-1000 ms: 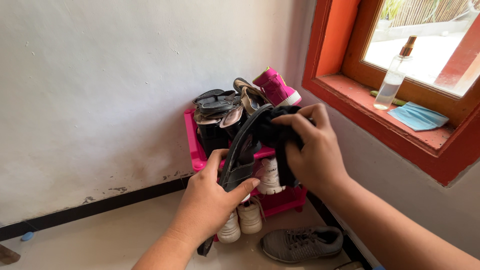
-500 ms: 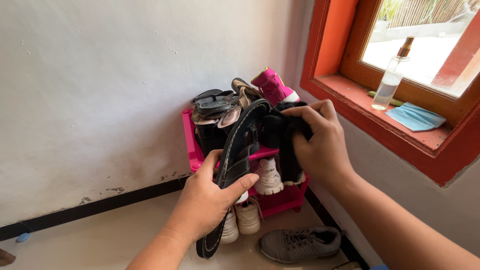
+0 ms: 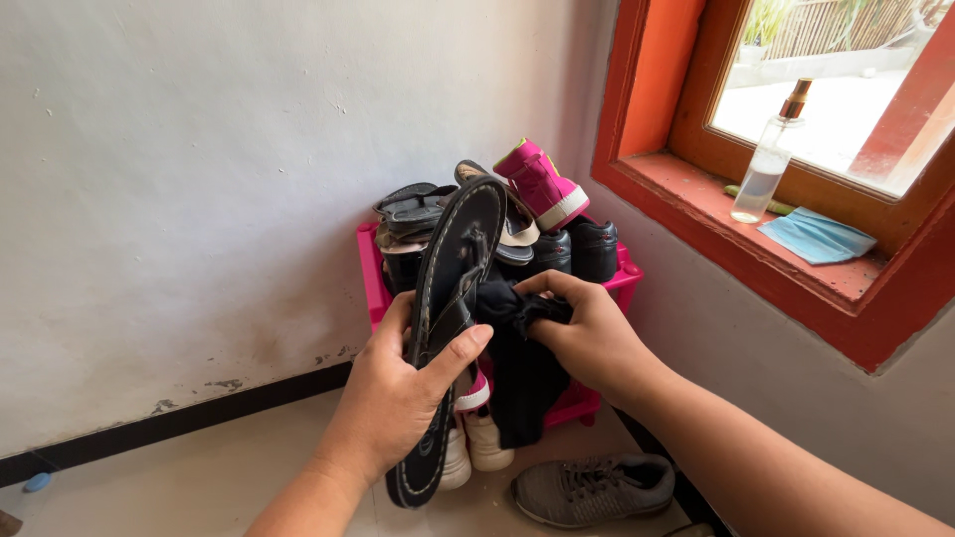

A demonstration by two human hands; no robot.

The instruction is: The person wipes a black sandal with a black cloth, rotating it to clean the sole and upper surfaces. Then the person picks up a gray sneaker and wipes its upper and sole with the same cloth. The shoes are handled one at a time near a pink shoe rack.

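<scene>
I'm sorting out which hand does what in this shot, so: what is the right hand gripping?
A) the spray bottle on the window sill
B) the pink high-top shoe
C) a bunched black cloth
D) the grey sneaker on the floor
C: the right hand is closed around a black cloth that hangs down beside the black sandal held upright in the left hand.

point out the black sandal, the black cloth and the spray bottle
black sandal [image 3: 453, 268], head view, on the footbed near the straps
black cloth [image 3: 519, 373], head view, on the hanging part
spray bottle [image 3: 758, 177], head view, on the clear body
</scene>
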